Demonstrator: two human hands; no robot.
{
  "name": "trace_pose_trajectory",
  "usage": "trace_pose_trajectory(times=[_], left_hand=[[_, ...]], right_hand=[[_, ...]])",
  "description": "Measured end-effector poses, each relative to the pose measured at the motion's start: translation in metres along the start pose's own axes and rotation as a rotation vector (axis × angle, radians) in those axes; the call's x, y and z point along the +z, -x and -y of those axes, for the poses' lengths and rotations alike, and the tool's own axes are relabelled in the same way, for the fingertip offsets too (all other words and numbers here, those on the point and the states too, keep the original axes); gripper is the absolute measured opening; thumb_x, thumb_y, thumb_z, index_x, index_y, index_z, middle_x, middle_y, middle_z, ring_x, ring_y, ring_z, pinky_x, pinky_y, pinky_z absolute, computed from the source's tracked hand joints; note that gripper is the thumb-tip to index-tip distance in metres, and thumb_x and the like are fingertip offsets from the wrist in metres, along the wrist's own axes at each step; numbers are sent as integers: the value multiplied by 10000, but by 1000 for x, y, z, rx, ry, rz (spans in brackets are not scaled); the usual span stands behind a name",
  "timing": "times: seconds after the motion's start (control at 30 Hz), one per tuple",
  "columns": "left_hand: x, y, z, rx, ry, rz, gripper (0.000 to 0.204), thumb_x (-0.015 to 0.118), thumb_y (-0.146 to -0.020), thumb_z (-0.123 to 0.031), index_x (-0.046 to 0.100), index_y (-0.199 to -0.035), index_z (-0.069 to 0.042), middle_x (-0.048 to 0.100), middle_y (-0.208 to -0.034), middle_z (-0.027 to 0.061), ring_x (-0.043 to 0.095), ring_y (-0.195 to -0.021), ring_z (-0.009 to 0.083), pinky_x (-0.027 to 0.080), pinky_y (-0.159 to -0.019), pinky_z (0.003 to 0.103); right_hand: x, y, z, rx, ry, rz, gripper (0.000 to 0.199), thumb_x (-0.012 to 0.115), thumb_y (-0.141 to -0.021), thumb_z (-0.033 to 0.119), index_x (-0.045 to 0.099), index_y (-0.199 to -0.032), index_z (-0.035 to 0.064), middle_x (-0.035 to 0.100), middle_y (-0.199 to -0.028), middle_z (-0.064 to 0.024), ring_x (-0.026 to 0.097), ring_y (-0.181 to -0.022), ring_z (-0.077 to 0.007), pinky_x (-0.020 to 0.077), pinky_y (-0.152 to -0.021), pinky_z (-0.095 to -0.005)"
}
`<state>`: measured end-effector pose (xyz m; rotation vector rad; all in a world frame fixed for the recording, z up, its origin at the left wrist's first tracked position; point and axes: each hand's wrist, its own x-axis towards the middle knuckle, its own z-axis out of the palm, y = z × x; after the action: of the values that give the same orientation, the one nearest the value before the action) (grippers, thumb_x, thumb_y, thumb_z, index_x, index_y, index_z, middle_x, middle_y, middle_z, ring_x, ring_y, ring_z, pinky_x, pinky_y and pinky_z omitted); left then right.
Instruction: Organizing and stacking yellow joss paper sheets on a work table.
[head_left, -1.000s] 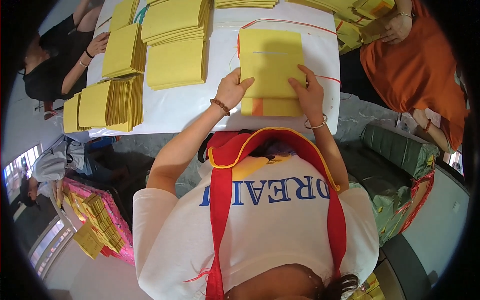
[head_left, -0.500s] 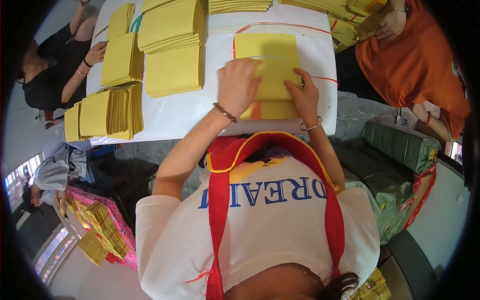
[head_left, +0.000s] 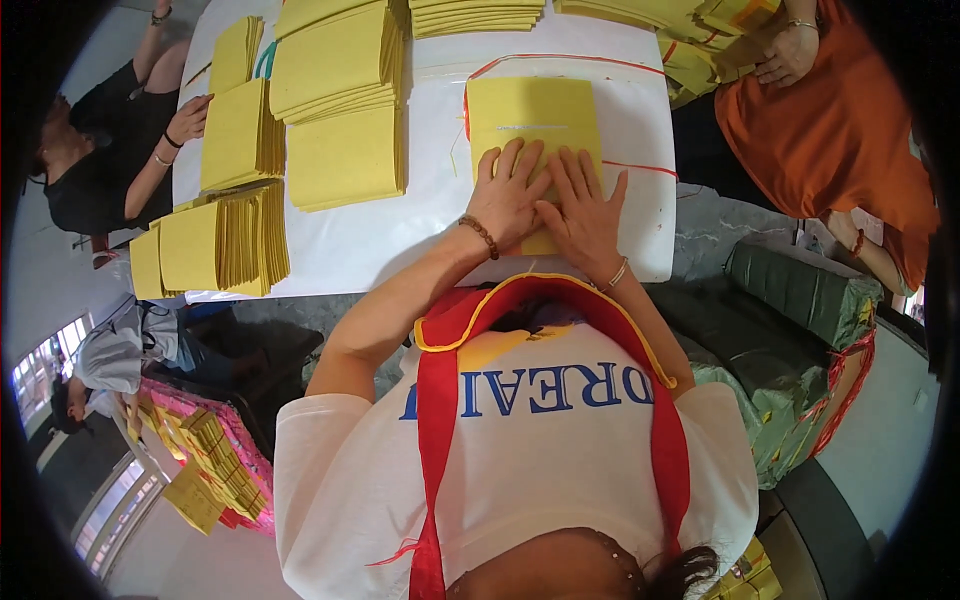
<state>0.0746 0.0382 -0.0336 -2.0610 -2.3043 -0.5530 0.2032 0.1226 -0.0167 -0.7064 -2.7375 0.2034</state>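
A yellow sheet of paper (head_left: 535, 105) lies in front of me on the white tabletop, with a thin printed line across it. My left hand (head_left: 508, 195) presses flat on its near half, fingers pointing away from me. Beside it, my right hand (head_left: 585, 215) also lies flat on the paper, fingers spread and the thumb standing off to the right. The hands touch near the thumb of the left one. Whether more sheets lie beneath is hidden. A red string (head_left: 560, 57) runs around the paper's far side, and a red strand (head_left: 640, 169) comes out at its right.
Yellow paper stacks (head_left: 345, 155) fill the left of the white table (head_left: 435, 115), with fanned stacks (head_left: 220, 245) at its corner. A person in black (head_left: 115, 150) touches a stack at left. Another in orange (head_left: 825, 140) stands at right near bundles (head_left: 690, 65). Green wrapped packages (head_left: 800, 295) stand behind.
My left hand has opened from a curled shape and flattened on the paper. My right hand has moved from the paper's right edge onto it, now beside the left.
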Motion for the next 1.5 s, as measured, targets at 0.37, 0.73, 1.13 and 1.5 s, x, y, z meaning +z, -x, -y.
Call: trace_pose_trajectory(times=[0.37,0.73,1.13,1.5], left_hand=[[-32,17,7,86,434,-64,640,649,-652,-128,425,-1246,-45,455,-1172,158,415,-1081,333,314,-897,439],[-12,13,-25,218,-344,-110,487,513,-728,-143,476,-1200,-32,536,-834,75,519,-794,202,418,-614,300],[-131,45,65,69,-143,-399,360,548,-690,-80,587,-1045,-125,534,-833,25,516,-773,206,397,-653,345],[-94,118,170,-97,-447,-168,493,523,-715,-44,519,-1192,-167,551,-1035,18,502,-975,202,367,-803,364]], right_hand=[[16,8,0,45,65,132,546,418,-873,452,377,-1331,156,303,-1414,-36,241,-1317,-258,135,-925,-701],[-11,22,-41,523,-1308,-207,369,468,-895,69,432,-1257,5,495,-1243,-119,435,-1178,-196,312,-996,-292],[6,38,-46,583,-1216,-265,291,469,-908,90,509,-1178,-9,560,-1143,-120,512,-1078,-172,385,-921,-278],[20,39,-46,619,-1243,-182,266,480,-909,112,525,-1135,-22,580,-1056,-98,536,-988,-159,411,-875,-265]])
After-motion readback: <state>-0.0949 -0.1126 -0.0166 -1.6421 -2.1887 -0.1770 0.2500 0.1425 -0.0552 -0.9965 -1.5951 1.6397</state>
